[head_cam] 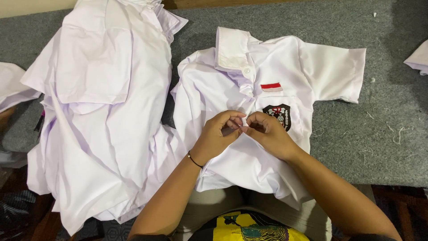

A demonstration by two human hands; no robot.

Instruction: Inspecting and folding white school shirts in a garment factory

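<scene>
Both hands, left hand (218,131) and right hand (267,131), fingers pinched shut on white uniform shirt (232,85) placket; loosened grip could misalign it.

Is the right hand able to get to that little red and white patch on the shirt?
Probably yes. The right hand pinches the placket of the white shirt together with the left hand, and the red and white patch lies just beyond it, uncovered, with nothing between them.

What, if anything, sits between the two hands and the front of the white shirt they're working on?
Nothing visible does: the left hand and right hand both pinch the front of the white shirt directly, beside its dark badge.
</scene>
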